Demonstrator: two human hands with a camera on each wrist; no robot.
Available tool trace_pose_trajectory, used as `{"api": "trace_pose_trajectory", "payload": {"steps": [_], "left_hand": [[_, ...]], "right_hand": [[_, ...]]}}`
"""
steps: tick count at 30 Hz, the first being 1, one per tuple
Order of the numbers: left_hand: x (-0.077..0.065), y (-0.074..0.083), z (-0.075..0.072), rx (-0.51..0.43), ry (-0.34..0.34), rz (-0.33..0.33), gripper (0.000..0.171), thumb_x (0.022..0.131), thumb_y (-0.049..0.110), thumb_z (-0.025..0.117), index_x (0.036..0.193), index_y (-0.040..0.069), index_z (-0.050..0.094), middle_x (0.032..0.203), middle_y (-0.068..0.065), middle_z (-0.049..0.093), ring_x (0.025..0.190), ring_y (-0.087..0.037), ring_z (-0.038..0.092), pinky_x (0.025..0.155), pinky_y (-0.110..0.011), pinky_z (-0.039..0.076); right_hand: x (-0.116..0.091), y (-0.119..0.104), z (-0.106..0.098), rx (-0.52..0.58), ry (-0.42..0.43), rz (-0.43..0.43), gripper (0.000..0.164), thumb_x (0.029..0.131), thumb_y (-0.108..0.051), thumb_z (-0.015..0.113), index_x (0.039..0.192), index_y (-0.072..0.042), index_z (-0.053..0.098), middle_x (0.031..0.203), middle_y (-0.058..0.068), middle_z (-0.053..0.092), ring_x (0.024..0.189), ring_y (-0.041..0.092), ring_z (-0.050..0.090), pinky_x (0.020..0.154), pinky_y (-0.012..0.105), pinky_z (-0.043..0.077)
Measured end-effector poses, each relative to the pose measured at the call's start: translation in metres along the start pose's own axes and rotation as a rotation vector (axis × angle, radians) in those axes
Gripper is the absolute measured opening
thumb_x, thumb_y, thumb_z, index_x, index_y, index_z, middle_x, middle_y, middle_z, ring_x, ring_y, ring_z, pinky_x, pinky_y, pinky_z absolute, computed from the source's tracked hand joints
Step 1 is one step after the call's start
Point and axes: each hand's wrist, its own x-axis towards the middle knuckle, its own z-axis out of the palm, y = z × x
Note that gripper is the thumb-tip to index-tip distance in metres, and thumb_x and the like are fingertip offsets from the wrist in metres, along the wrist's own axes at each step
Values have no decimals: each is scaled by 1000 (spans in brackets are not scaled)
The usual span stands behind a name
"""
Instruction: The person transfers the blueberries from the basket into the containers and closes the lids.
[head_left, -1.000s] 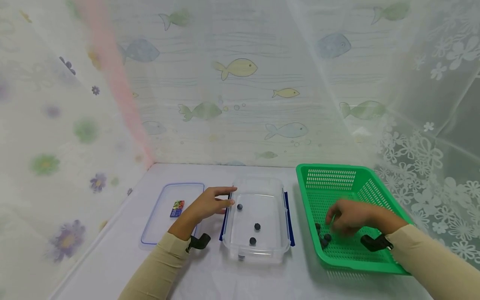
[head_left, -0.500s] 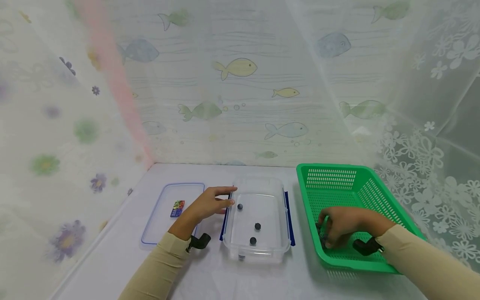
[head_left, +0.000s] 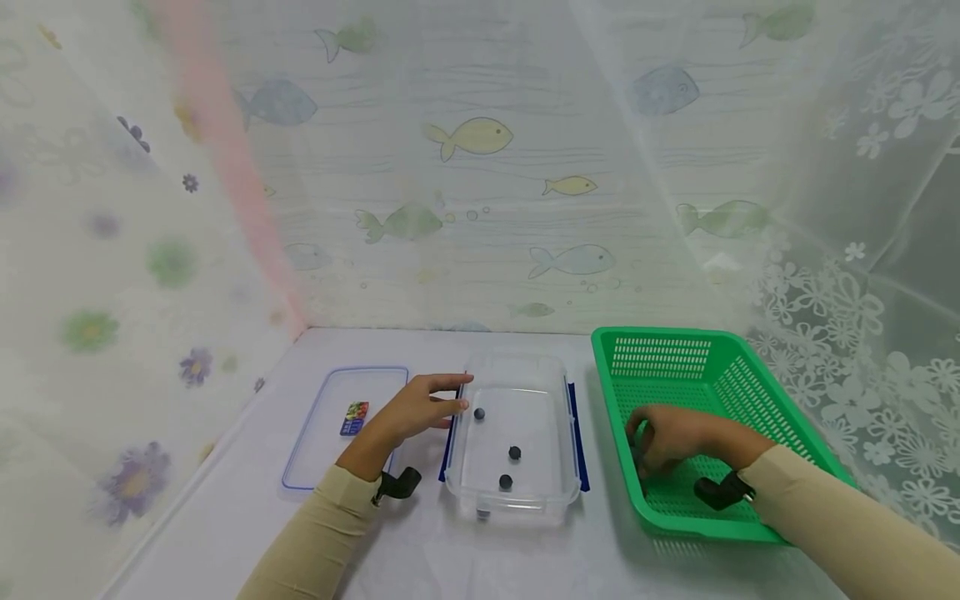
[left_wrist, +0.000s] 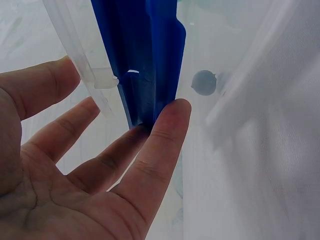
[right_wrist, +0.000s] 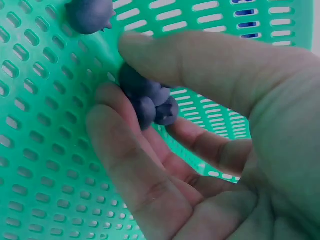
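Observation:
Several blueberries sit apart in a clear plastic container in the head view. Against its left side, my left hand has its fingers extended, fingertips touching the blue side latch and the clear wall. One blueberry shows through that wall in the left wrist view. Down inside the green basket, by its left wall, is my right hand. Thumb and fingers pinch a small cluster of blueberries in the right wrist view. Another blueberry lies beyond the thumb tip.
A clear lid with a blue rim lies at the left, bearing a small colourful label. The container stands between lid and basket on a white tabletop. A patterned curtain hangs behind.
My right hand has moved down and left within the basket to its left wall, and its fingers have closed around blueberries there. The left hand and the container stay put.

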Motion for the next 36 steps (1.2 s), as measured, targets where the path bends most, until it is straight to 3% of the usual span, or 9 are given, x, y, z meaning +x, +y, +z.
{"api": "trace_pose_trajectory", "payload": {"steps": [15,20,26,36], "left_hand": [[-1,2,1,-1,-13,14,46,99,26,73,143,30,63,158,-10,49,127,-34,65,89,-40,64],[-1,-1,1,-2,-15,3,47,98,27,73,144,29,63,158,-10,50,126,-33,65,89,-40,64],[-2,-2,1,6,-6,-1,46,99,25,72,144,29,62,158,-10,50,125,-32,66,89,-40,64],[-2,1,-1,-1,-9,5,47,97,30,75,143,31,63,158,-8,49,127,-33,65,90,-39,64]], "right_hand": [[0,4,-10,-21,42,-55,48,76,2,84,118,6,62,107,18,64,90,25,65,72,41,65],[-2,6,-12,-39,45,-86,36,76,0,83,107,3,66,102,14,66,88,23,64,70,39,64],[-7,1,-20,-62,46,-180,22,79,-6,81,97,0,71,88,9,68,77,21,62,65,35,59],[-17,-6,-36,-62,71,-240,22,82,-12,82,100,-3,73,92,7,72,82,22,65,68,36,59]]}}
